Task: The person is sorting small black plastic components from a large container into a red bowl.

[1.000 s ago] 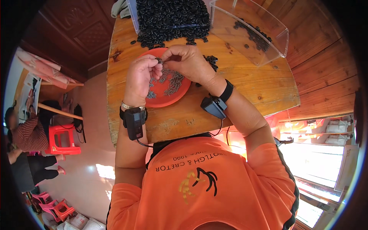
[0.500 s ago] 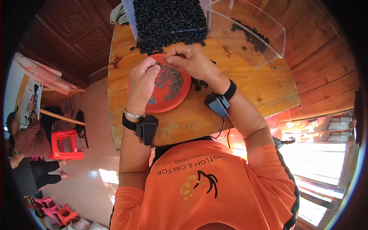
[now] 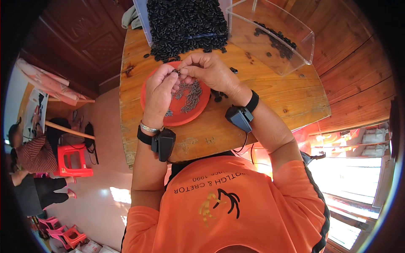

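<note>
Over a red round plate point(image 3: 179, 120), my left hand point(image 3: 158, 90) pinches a small black oval piece point(image 3: 176, 71) between thumb and fingertips. My right hand point(image 3: 206, 71) meets it there, its thumb and forefinger closed right at the piece. Whatever the right fingertips hold is too small to make out. Many small grey metal pins point(image 3: 192, 99) lie loose on the plate, partly hidden by both hands.
Beyond the plate, a bin point(image 3: 147, 23) overflows with black oval pieces point(image 3: 185, 25) onto the wooden table point(image 3: 270, 95). A clear plastic box point(image 3: 291, 69) with some black pieces stands at the far right. Several black pieces point(image 3: 218, 96) lie beside the plate. A person point(image 3: 36, 156) is at the left.
My right hand has moved slightly left, bringing its fingertips from a small gap to the black piece. My left hand still grips that piece.
</note>
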### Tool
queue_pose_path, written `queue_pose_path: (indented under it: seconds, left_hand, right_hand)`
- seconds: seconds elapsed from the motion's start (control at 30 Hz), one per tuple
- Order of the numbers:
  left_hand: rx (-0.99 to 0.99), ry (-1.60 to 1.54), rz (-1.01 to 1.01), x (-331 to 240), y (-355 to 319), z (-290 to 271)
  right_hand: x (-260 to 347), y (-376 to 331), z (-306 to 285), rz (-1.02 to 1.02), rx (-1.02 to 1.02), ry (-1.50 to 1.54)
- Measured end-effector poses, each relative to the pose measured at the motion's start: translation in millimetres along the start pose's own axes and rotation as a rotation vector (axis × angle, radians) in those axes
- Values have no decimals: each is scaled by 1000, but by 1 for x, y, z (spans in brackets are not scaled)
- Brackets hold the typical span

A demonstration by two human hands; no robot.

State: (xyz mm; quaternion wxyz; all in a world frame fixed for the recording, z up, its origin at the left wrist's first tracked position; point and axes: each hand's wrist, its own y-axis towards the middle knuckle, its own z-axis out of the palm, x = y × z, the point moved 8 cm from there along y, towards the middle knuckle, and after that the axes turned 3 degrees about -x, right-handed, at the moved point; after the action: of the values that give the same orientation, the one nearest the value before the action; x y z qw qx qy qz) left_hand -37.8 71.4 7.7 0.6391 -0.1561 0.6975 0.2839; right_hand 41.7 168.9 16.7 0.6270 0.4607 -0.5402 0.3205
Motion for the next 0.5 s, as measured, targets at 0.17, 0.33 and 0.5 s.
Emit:
queue_pose_path:
  seconds: [0.17,0.33,0.5]
  left_hand:
    - [-15,114,55,-8,-2,2]
    - [-67,406,225,-20,-5,2]
    - [-51,537,305,-30,-7,7]
  right_hand:
    - [9,-2,-7,11,-34,-22]
    - [18,-1,-12,-118,-60,-214]
    - [23,-3,-7,-161,-54,-417]
